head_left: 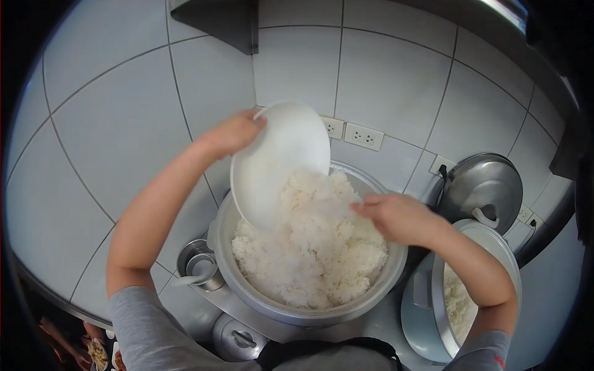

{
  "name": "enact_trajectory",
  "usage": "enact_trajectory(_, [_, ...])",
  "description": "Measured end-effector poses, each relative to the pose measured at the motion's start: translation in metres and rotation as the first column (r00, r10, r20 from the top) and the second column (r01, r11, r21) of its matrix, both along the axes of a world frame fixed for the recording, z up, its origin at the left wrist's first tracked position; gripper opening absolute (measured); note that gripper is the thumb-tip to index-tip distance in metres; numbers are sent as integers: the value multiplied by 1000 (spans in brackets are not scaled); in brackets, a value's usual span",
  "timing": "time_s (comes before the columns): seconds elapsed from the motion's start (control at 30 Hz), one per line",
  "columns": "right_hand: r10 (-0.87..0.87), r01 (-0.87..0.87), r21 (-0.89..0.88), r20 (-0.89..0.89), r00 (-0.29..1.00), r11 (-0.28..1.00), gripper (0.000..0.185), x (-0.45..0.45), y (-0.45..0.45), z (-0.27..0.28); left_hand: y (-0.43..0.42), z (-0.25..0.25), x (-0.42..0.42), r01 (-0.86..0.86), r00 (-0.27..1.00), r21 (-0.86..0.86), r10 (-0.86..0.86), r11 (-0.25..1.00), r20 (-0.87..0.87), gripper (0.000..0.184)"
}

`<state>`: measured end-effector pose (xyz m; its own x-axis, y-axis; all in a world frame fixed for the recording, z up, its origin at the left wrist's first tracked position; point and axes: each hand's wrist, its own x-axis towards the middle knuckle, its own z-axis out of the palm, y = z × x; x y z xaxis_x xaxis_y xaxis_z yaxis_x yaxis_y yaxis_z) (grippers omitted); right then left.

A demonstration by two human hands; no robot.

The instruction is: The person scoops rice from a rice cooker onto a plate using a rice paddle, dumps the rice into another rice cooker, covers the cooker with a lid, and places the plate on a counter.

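Note:
My left hand (246,131) grips the rim of a white oval dish (257,167), which is tilted steeply over a large round metal pot (303,318). White rice (309,266) fills much of the pot, and some of it lies against the lower part of the dish. On the right, my right hand (387,215) is closed above the rice. It holds a pale, blurred utensil (328,209) that reaches left to the rice beside the dish. The exact shape of the utensil is hard to make out.
A second rice cooker (421,321) with rice inside stands at the right, a metal lid (486,191) behind it. Small metal containers (213,281) with a spoon sit left of the pot. Near my body is another lid (238,339). Wall sockets (364,136) are behind.

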<state>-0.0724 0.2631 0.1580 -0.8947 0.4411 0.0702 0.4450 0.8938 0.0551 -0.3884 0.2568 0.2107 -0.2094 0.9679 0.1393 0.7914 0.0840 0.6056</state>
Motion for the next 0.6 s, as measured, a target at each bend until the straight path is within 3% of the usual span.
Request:
enact_trajectory(0.1, [-23,25,10,-141,990,1000,41,13,18,-4,-12,15,-6,208,978,223,-199,952,-63,42])
enact_trajectory(0.27, [-60,62,33,-48,997,998,38,-28,32,-68,-25,13,-7,128,991,250,-112,960,-78,38])
enact_trajectory(0.37, [26,-26,-4,-49,998,1000,19,-45,27,-51,-35,12,-19,99,994,276,-84,956,-65,38])
enact_trajectory(0.47, [56,-60,-49,-87,995,997,23,-26,15,-9,-53,11,-36,54,998,330,-64,942,18,38])
enact_trajectory(0.53, [-29,37,-102,78,997,994,27,-8,-8,25,-67,10,-47,8,996,377,-41,926,79,39])
enact_trajectory(0.6, [-14,38,-157,154,988,987,28,-1,-21,25,-80,9,-56,-49,991,420,-7,906,130,40])
